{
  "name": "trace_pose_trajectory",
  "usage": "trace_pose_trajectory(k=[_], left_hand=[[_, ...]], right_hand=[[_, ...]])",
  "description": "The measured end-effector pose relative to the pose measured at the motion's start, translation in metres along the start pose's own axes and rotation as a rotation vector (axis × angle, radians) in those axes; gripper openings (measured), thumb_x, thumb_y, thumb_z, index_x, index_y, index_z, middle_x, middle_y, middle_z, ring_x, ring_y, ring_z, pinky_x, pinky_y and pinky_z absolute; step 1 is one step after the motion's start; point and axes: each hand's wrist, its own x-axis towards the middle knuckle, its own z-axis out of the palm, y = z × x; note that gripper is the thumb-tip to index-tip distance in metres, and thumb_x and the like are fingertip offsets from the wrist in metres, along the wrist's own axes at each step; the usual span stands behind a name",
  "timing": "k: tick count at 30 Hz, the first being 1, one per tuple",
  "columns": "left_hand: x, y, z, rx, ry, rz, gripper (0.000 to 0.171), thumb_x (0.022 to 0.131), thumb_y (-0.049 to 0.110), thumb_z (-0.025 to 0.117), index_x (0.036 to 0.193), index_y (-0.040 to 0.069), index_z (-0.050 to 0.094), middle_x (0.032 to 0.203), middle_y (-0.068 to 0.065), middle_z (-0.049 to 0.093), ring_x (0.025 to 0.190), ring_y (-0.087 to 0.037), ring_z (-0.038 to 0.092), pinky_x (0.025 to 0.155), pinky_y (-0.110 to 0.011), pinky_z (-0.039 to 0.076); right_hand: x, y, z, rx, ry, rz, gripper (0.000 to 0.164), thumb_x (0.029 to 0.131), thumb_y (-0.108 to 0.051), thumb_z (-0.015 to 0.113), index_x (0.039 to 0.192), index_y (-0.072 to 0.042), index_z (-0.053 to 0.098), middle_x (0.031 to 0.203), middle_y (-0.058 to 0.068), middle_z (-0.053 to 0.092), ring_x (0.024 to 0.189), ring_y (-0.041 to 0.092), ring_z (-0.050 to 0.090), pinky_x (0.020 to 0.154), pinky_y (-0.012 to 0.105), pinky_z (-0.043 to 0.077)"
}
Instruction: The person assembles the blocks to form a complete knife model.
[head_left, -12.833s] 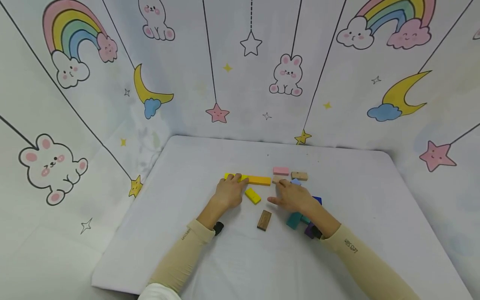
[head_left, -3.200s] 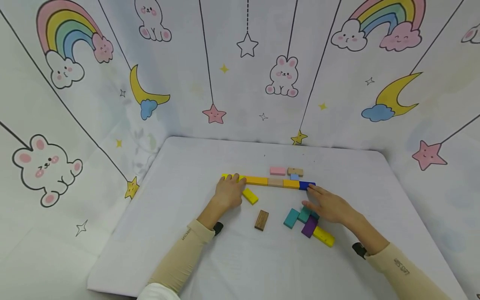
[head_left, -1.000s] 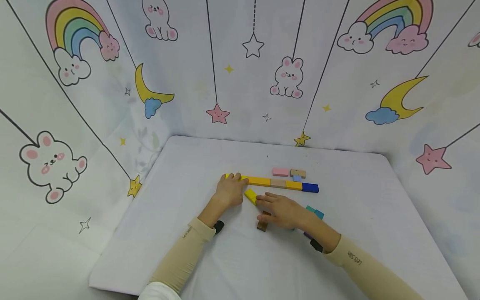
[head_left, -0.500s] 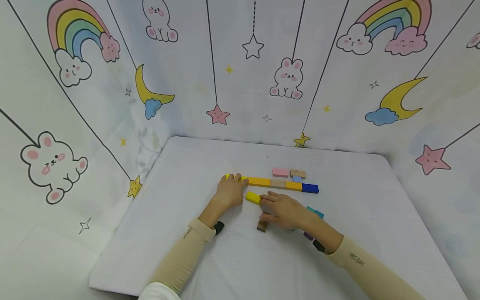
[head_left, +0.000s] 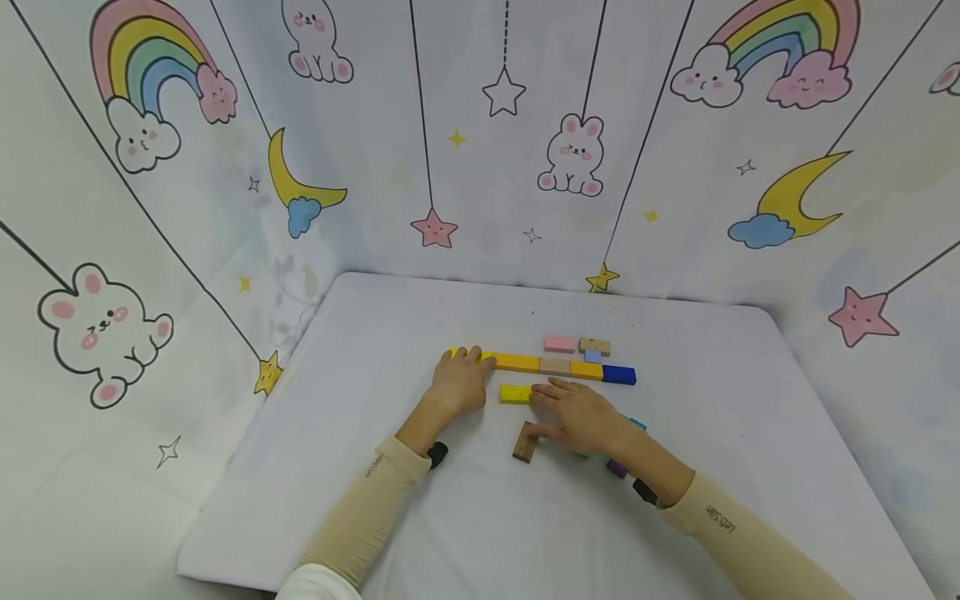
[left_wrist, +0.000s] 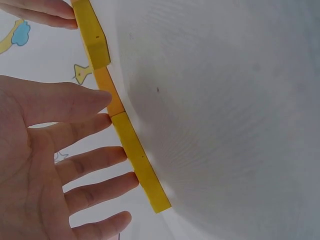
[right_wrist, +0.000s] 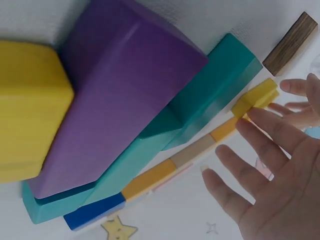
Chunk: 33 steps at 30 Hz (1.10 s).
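Observation:
Blocks form a line across the white table: a yellow block [left_wrist: 142,162] at the left end, then orange [head_left: 516,362], tan [head_left: 555,366], orange [head_left: 586,371] and dark blue [head_left: 619,375]. My left hand [head_left: 459,387] rests its outstretched fingertips along the yellow end block, as the left wrist view shows. In front of the line lies a loose yellow block [head_left: 514,394], parallel to it. My right hand [head_left: 577,417] has its fingers extended, tips at that block's right end and partly covering it. The right thumb is near a brown wooden block [head_left: 522,446].
Behind the line sit a pink block [head_left: 559,344], a wooden block [head_left: 595,346] and a light blue block [head_left: 592,357]. Under my right forearm are teal [right_wrist: 220,75] and purple [right_wrist: 115,95] blocks and another yellow block [right_wrist: 30,110]. Printed cloth walls stand behind the table.
The line has gained tan, orange and blue blocks at its right. My right hand has moved left from the blue block and turned the loose yellow one parallel. My left hand stays put.

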Motion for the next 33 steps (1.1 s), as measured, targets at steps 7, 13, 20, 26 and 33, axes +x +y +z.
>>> trace_pose_trajectory(k=[7, 13, 20, 26, 33], left_hand=[[0.0008, -0.0001, 0.0010, -0.005, 0.004, -0.002, 0.057, 0.099, 0.022, 0.061, 0.155, 0.025, 0.052, 0.153, -0.007, 0.050, 0.139, -0.031, 0.048, 0.120, -0.053, 0.035], [0.0007, 0.0002, 0.0009, -0.008, 0.003, -0.003, 0.057, 0.099, 0.022, 0.062, 0.155, 0.024, 0.052, 0.153, -0.007, 0.050, 0.139, -0.031, 0.048, 0.120, -0.053, 0.035], [-0.0002, 0.0003, 0.0010, -0.021, 0.000, -0.002, 0.057, 0.099, 0.022, 0.062, 0.155, 0.024, 0.052, 0.154, -0.008, 0.049, 0.140, -0.031, 0.048, 0.120, -0.053, 0.035], [-0.0014, 0.0007, -0.0011, -0.030, -0.005, -0.005, 0.057, 0.099, 0.022, 0.062, 0.155, 0.024, 0.051, 0.154, -0.007, 0.049, 0.140, -0.031, 0.046, 0.121, -0.053, 0.033], [-0.0021, 0.0008, -0.0019, -0.019, -0.005, -0.002, 0.057, 0.100, 0.023, 0.062, 0.155, 0.025, 0.052, 0.154, -0.007, 0.049, 0.139, -0.030, 0.047, 0.120, -0.052, 0.035]], right_hand=[[-0.0027, 0.0015, 0.0011, -0.026, 0.009, 0.019, 0.066, 0.101, -0.051, 0.064, 0.145, -0.001, 0.060, 0.150, 0.015, 0.058, 0.145, 0.043, 0.045, 0.115, 0.061, 0.039], [-0.0036, 0.0012, 0.0025, -0.013, -0.022, 0.051, 0.068, 0.102, -0.054, 0.061, 0.148, -0.003, 0.058, 0.152, 0.014, 0.056, 0.145, 0.040, 0.046, 0.116, 0.060, 0.039], [-0.0071, 0.0000, 0.0003, -0.031, -0.038, 0.037, 0.060, 0.104, -0.051, 0.059, 0.147, -0.011, 0.060, 0.151, 0.015, 0.056, 0.143, 0.042, 0.048, 0.114, 0.062, 0.040], [-0.0085, 0.0011, 0.0011, -0.077, -0.023, 0.045, 0.056, 0.104, -0.051, 0.059, 0.145, -0.014, 0.063, 0.150, 0.014, 0.058, 0.141, 0.043, 0.049, 0.112, 0.062, 0.042], [-0.0102, 0.0053, 0.0028, -0.098, -0.010, 0.047, 0.055, 0.103, -0.051, 0.061, 0.145, -0.015, 0.063, 0.150, 0.015, 0.058, 0.141, 0.044, 0.050, 0.113, 0.062, 0.042]])
